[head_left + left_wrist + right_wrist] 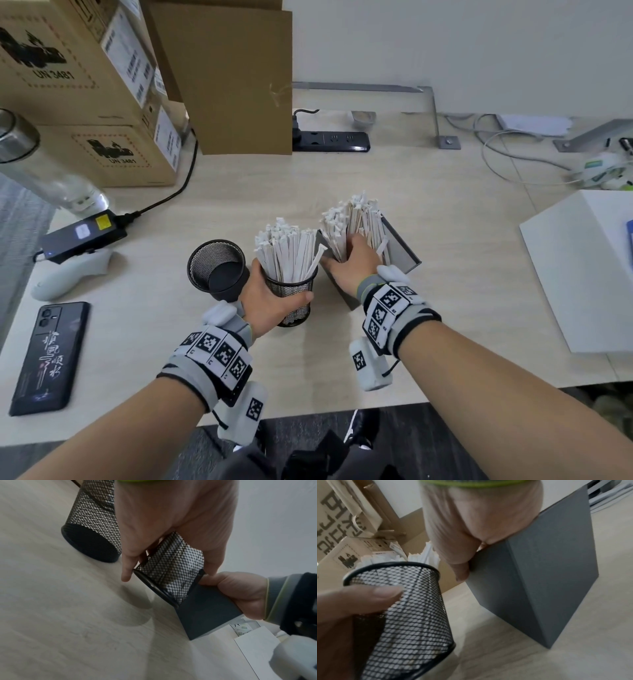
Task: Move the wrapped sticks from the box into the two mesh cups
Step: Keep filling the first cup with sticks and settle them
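Note:
My left hand [279,291] grips a black mesh cup [291,298] packed with white wrapped sticks [287,246]. The left wrist view shows this cup [171,568] tilted, its base apparently just off the table. A second mesh cup [219,270] stands empty to its left. To the right, a grey box [400,246] leans, holding more wrapped sticks [352,216]. My right hand [352,257] grips the box's near wall, thumb outside [462,573] and fingers inside, hidden among the sticks.
A white box [582,270] sits at the right. At the left lie a phone [48,356], a white controller [68,277] and a power adapter [82,233]. Cardboard boxes [102,85] and a power strip [332,140] stand behind.

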The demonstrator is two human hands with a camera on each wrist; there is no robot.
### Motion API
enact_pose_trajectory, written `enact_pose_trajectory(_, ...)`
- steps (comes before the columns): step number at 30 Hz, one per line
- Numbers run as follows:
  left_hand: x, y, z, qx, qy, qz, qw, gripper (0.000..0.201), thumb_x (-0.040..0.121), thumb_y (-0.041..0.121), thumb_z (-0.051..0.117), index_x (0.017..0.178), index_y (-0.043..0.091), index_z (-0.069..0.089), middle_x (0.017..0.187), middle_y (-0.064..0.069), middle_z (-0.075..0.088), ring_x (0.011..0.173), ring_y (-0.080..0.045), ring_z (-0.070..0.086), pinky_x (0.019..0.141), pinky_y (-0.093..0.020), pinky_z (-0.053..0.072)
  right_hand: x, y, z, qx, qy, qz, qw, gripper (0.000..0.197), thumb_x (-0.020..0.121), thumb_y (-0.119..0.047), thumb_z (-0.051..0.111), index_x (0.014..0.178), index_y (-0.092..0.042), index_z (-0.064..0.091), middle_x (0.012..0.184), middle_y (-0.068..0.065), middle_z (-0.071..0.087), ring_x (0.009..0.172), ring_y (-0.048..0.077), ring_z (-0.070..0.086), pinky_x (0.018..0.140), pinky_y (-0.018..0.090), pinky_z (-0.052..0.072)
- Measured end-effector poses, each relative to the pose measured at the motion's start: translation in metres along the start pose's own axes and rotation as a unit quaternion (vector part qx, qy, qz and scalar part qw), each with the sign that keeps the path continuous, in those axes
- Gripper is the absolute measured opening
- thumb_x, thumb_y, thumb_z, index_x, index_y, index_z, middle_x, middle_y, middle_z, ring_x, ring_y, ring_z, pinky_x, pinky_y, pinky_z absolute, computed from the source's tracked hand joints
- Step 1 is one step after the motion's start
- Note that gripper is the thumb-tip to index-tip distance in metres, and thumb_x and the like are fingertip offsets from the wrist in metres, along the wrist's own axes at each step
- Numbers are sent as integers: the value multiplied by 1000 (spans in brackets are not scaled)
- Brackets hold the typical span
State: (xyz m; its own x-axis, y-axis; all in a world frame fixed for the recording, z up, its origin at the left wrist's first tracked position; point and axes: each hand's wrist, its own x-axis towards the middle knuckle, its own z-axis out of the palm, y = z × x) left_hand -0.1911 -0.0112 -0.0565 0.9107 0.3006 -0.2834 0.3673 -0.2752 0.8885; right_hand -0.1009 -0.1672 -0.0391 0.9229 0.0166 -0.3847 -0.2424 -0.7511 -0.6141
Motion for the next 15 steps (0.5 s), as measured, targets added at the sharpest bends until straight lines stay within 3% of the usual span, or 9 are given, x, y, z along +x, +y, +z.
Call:
enact_pose_trajectory(2,1,-3,-2,-2,4,1,1000,103,40,58,79,128,19,43,118,8,60,110,-12,57,97,-31,44,1,1,0,0,1,-3,1000,48,77,-43,73,114,-18,52,96,-3,61,91,23,63,75,28,45)
enact_pose_trajectory(6,1,-5,-5,1,8,0,1000,103,42,57,81,131,21,43,121,8,61,113,-12,57,102,-36,45,1,0,-3,65,27,1,998,46,74,-47,75,111,-24,60,92,-7,62,84,16,59,76,21,42)
enact_pose_trajectory(8,2,-5,-4,-4,9,3,1000,103,42,56,81,131,20,43,121,8,61,113,-12,57,102,-37,45,2,0,-5,91,43,20,995,44,70,-57,74,99,-26,63,91,-7,67,87,17,64,79,23,46)
enact_pose_trajectory(10,2,-5,-3,-9,6,0,1000,104,41,57,81,130,20,43,120,9,60,112,-11,57,102,-35,44,3,0,-7,80,60,38,994,58,66,-73,64,93,-22,65,91,-4,69,86,21,65,80,29,51)
enact_pose_trajectory(13,2,-4,-2,-14,-2,-7,1000,104,38,59,78,129,21,43,119,9,59,111,-10,56,99,-31,43,5,-1,-16,43,90,33,994,53,81,-70,51,69,-18,57,72,2,64,71,26,61,67,27,43)
enact_pose_trajectory(15,1,-2,0,-15,-11,-14,1000,103,39,58,80,128,23,43,118,10,59,110,-10,56,96,-27,42,6,0,-23,50,105,17,993,53,88,-64,45,67,-16,57,63,-1,63,61,22,60,61,24,38)
